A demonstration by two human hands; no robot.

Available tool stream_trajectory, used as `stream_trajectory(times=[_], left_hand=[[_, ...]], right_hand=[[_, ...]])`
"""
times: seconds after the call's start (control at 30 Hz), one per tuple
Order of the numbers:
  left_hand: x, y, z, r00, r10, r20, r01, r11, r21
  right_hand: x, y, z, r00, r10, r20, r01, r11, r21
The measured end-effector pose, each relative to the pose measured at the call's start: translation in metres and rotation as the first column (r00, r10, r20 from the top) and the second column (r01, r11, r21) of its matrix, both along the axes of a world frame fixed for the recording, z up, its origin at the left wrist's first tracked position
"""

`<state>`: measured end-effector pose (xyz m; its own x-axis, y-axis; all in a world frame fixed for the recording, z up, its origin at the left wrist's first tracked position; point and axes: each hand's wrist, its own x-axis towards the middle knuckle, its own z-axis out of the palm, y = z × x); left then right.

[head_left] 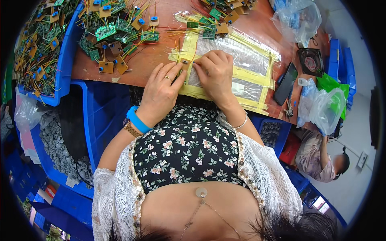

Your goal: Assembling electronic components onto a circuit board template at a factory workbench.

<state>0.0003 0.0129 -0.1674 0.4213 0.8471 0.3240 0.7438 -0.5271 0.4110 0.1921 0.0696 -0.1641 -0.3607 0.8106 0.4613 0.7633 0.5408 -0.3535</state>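
Note:
My left hand (161, 90) and my right hand (215, 72) meet at the near edge of the brown table (161, 60). Together their fingertips pinch a small brown circuit board (185, 61) with thin yellow wire leads. The board sits at the left edge of a clear plastic sheet (241, 60) taped down with yellow tape (249, 76). My left wrist wears a blue band and a bracelet, and there is a ring on one finger. My right wrist has a thin bangle.
A heap of green and brown boards with wires (116, 28) lies to the left, more fill a blue bin (64, 68). A dark phone (285, 83), a small fan (310, 61) and plastic bags (321, 108) sit right. Another person (321, 160) sits at lower right.

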Motion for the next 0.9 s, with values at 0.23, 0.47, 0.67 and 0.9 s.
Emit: stream_trajectory(times=[0.23, 0.47, 0.67, 0.9], left_hand=[[0.001, -0.001, 0.000, 1.000, 0.016, 0.007, -0.016, 1.000, -0.001], [0.001, 0.000, 0.000, 1.000, 0.012, -0.005, -0.012, 1.000, -0.012], [0.005, -0.002, 0.000, 0.998, 0.031, -0.050, -0.032, 0.999, -0.006], [0.008, -0.005, 0.000, 0.994, 0.069, -0.082, -0.069, 0.998, 0.011]], right_hand=[[-0.015, 0.010, 0.002, 0.969, 0.041, -0.244, -0.089, 0.978, -0.190], [-0.015, 0.020, 0.002, 0.975, 0.058, -0.213, -0.125, 0.941, -0.316], [-0.017, 0.016, 0.003, 0.978, 0.104, -0.179, -0.144, 0.964, -0.226], [-0.013, 0.016, 0.000, 0.964, 0.099, -0.246, -0.160, 0.957, -0.242]])
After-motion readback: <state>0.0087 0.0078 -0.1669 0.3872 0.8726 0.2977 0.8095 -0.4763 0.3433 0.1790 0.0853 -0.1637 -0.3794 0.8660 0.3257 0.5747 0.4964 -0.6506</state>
